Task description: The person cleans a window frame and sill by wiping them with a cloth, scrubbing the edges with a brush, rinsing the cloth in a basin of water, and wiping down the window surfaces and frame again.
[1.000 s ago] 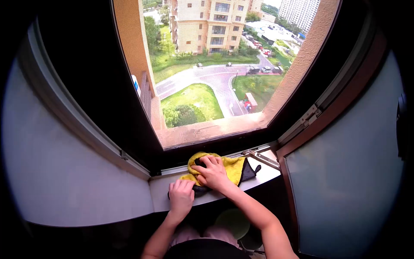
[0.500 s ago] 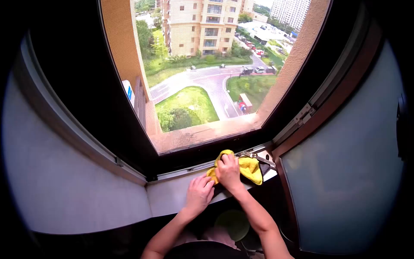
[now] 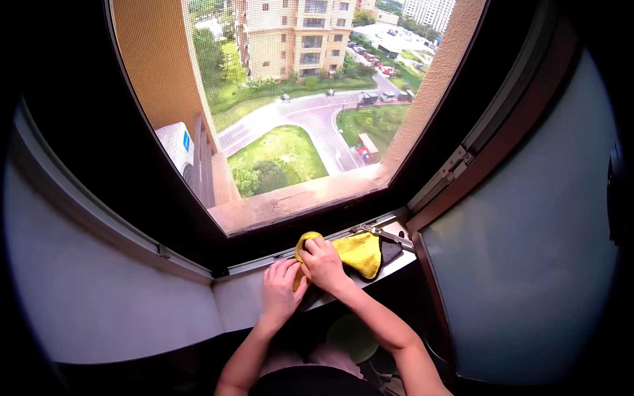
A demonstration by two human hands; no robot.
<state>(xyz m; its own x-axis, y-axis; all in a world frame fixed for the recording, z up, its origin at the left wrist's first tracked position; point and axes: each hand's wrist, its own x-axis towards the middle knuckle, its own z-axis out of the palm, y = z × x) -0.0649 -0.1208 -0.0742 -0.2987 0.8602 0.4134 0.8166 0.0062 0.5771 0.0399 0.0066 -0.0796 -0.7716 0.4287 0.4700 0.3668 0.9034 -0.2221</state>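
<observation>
A yellow cleaning cloth with a dark grey back [image 3: 360,253] lies bunched along the window sill [image 3: 241,303], against the metal track of the window frame [image 3: 256,263]. My right hand [image 3: 321,265] is closed on the cloth's left part, pressing a fold of it at the track. Close beside it, my left hand [image 3: 281,290] has its fingers bent round the cloth's left edge. The cloth's right end spreads over the sill under a metal hinge arm [image 3: 382,235]. Both hands hide part of the cloth.
An opened frosted glass sash [image 3: 522,244] stands at the right. Ahead is a mesh screen [image 3: 277,132], with buildings and lawns beyond it. Pale wall panelling [image 3: 112,284] runs along the left. Below the sill sits a round greenish stool [image 3: 352,338].
Both hands have slid left along the track, pulling the cloth with them. The cloth's right part is now more stretched out. The view has also shifted slightly.
</observation>
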